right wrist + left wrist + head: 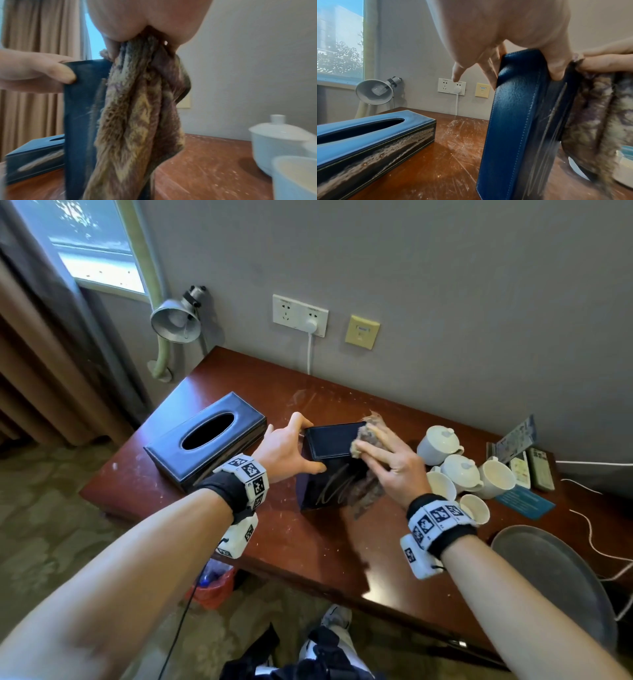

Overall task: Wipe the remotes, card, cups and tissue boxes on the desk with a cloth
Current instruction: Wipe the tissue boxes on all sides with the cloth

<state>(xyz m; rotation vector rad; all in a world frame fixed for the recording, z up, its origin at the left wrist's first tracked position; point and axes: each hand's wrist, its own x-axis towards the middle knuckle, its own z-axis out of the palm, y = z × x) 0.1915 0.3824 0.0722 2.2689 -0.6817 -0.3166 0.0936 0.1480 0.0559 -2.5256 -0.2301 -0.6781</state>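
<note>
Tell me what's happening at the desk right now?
A person is wiping a dark blue tissue box stood on end on the desk. The left hand grips its top end, while the right hand presses a brown cloth against its side. A second tissue box lies flat to the left; white cups wait on the right.

both hands (291, 451) seemingly gripping, forearms extended

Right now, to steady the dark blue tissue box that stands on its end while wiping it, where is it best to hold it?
Hold the standing tissue box at its top end, from its left, thumb and fingers across the narrow width, as the left hand does. This probably leaves the right side free for the right hand with the cloth.
</note>
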